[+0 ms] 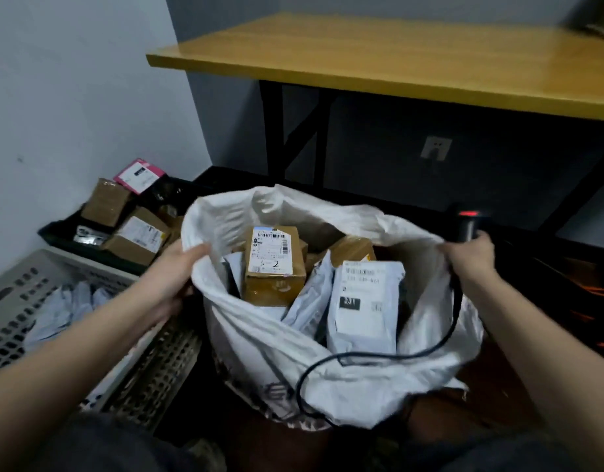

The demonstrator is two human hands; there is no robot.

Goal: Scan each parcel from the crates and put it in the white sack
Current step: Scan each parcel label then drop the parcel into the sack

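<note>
The white sack (273, 356) stands open in the middle, filled with parcels: a brown box (273, 264) marked "3-2" and a grey mailer (363, 308) with a label lie on top. My left hand (178, 277) grips the sack's left rim. My right hand (471, 257) grips the right rim and also holds a black barcode scanner (467, 223), whose red light glows. The scanner's cable (440, 342) hangs across the sack's front.
A grey crate (31, 277) with grey mailers sits at the left. Behind it a dark crate (72, 240) holds brown boxes and a pink-labelled parcel (138, 173). A wooden table (379, 59) with black legs stands behind the sack. Orange cables lie at the right.
</note>
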